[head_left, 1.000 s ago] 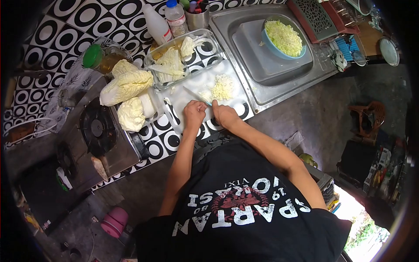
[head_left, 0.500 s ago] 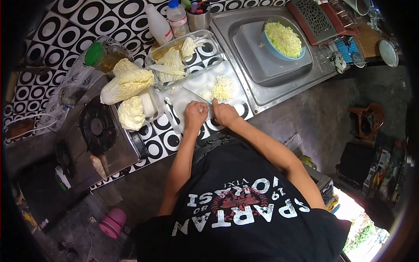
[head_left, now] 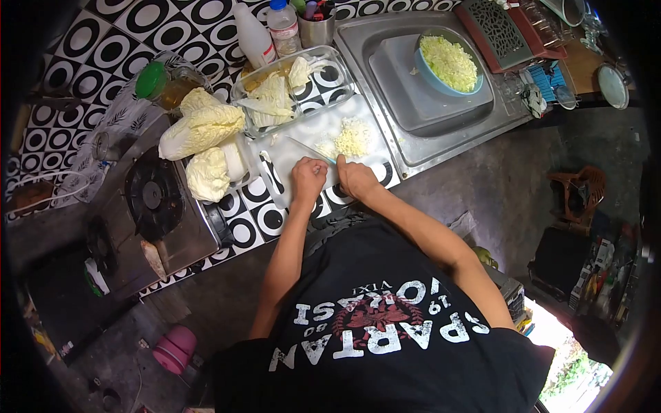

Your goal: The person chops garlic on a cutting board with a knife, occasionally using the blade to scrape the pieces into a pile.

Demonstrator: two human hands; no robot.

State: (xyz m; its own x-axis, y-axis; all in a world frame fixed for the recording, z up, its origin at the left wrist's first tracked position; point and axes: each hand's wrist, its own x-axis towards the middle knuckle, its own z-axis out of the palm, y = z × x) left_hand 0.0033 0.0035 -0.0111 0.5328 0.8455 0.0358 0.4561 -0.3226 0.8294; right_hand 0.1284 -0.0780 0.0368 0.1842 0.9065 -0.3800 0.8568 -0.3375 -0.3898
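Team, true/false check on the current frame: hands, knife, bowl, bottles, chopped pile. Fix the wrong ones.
1. The right hand holds the knife. True.
2. The bowl is on the stove. False: it is in the sink.
3. The chopped pile lies on the board. True.
4. The white bottle has the blue cap. False: the clear bottle does.
5. The hands are far apart. False: they are close together.
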